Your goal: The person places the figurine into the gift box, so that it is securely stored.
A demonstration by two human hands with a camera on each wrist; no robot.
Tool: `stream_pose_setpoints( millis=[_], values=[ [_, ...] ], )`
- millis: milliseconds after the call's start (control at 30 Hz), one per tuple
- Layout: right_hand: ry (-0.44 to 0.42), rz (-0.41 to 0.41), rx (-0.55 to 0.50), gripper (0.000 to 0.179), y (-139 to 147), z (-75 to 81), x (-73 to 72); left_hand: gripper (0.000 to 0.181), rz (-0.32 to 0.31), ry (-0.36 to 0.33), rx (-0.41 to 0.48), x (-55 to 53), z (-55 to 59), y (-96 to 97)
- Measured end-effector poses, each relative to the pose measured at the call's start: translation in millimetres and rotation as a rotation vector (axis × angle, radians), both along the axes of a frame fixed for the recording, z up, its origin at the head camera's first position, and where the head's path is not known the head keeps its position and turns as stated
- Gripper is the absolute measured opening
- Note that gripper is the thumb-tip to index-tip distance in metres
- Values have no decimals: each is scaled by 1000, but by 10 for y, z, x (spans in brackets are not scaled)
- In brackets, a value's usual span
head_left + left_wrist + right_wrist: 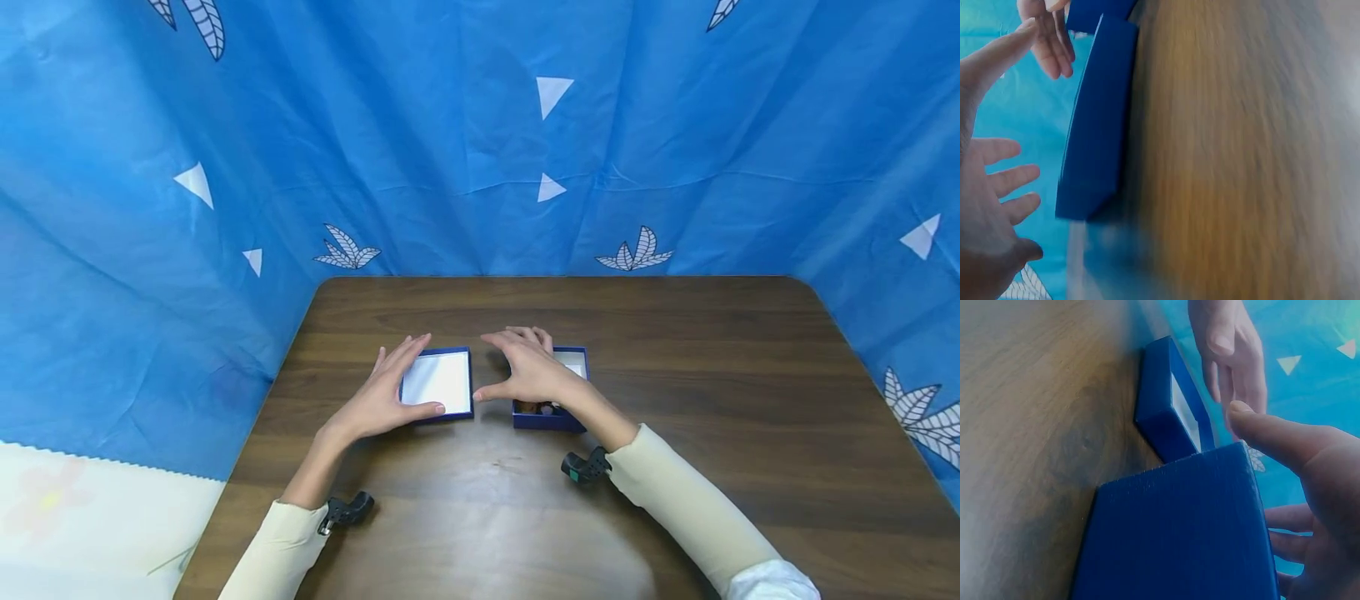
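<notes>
Two shallow blue boxes or box halves with white insides lie side by side on the table. My left hand (382, 400) is spread over the left edge of the left box (446, 383), thumb above its front side. In the left wrist view, my left hand (988, 206) has its fingers apart, with a gap to the blue wall (1097, 119). My right hand (534, 369), fingers spread, hovers over the right box (549, 420) and hides much of it. Small brown and pale items (536, 407) show inside, too covered to identify. Neither hand holds anything.
The boxes lie on a brown wooden table (675, 375) with rounded far corners. A blue curtain (465, 125) with white leaf and triangle prints hangs behind and at the sides. Pale flowered cloth (90, 517) lies at the lower left. Each wrist wears a small black camera (348, 509).
</notes>
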State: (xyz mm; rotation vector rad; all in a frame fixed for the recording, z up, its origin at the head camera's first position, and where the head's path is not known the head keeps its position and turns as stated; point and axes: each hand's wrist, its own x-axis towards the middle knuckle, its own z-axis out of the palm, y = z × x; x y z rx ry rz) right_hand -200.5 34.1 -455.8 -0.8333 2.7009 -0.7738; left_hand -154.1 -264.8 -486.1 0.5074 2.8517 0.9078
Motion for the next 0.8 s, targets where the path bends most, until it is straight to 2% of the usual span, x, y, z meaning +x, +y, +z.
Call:
stream_pose_setpoints(
  millis=[233,400,600,800],
  values=[
    [-28,41,61,110,-117,-4,-38,128,37,-106,32,62,-31,-242],
    [-40,59,109,117,-215,14,-55,138,24,-150,0,53,-45,-361],
    [-41,85,194,122,-285,17,-50,137,-17,-174,-37,41,-33,-395],
    [-31,84,235,118,-331,20,-56,133,-24,-169,-61,21,-46,-397]
  ],
)
